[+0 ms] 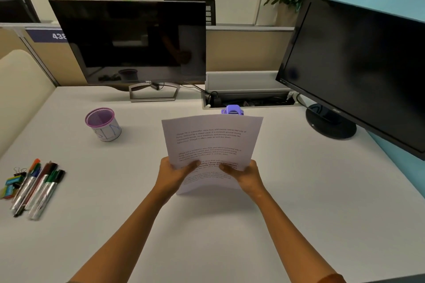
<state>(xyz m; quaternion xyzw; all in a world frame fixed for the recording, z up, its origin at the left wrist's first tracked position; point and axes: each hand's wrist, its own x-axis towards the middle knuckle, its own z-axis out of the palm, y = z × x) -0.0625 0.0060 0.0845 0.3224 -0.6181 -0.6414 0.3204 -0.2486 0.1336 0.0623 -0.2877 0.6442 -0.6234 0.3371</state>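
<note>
Printed white paper sheets point(212, 142) stand upright above the middle of the white desk point(207, 225), their lower edge close to the desktop. My left hand point(171, 176) grips the lower left side, thumb across the front. My right hand point(247, 177) grips the lower right side the same way. A small purple stapler-like object point(232, 109) peeks out just behind the sheets' top edge.
A purple mesh pen cup point(103, 124) stands at the left. Several markers point(38, 187) and binder clips point(11, 185) lie near the left edge. Two dark monitors point(135, 41) point(358, 69) stand at the back and right, with an open cable tray point(248, 96) between them.
</note>
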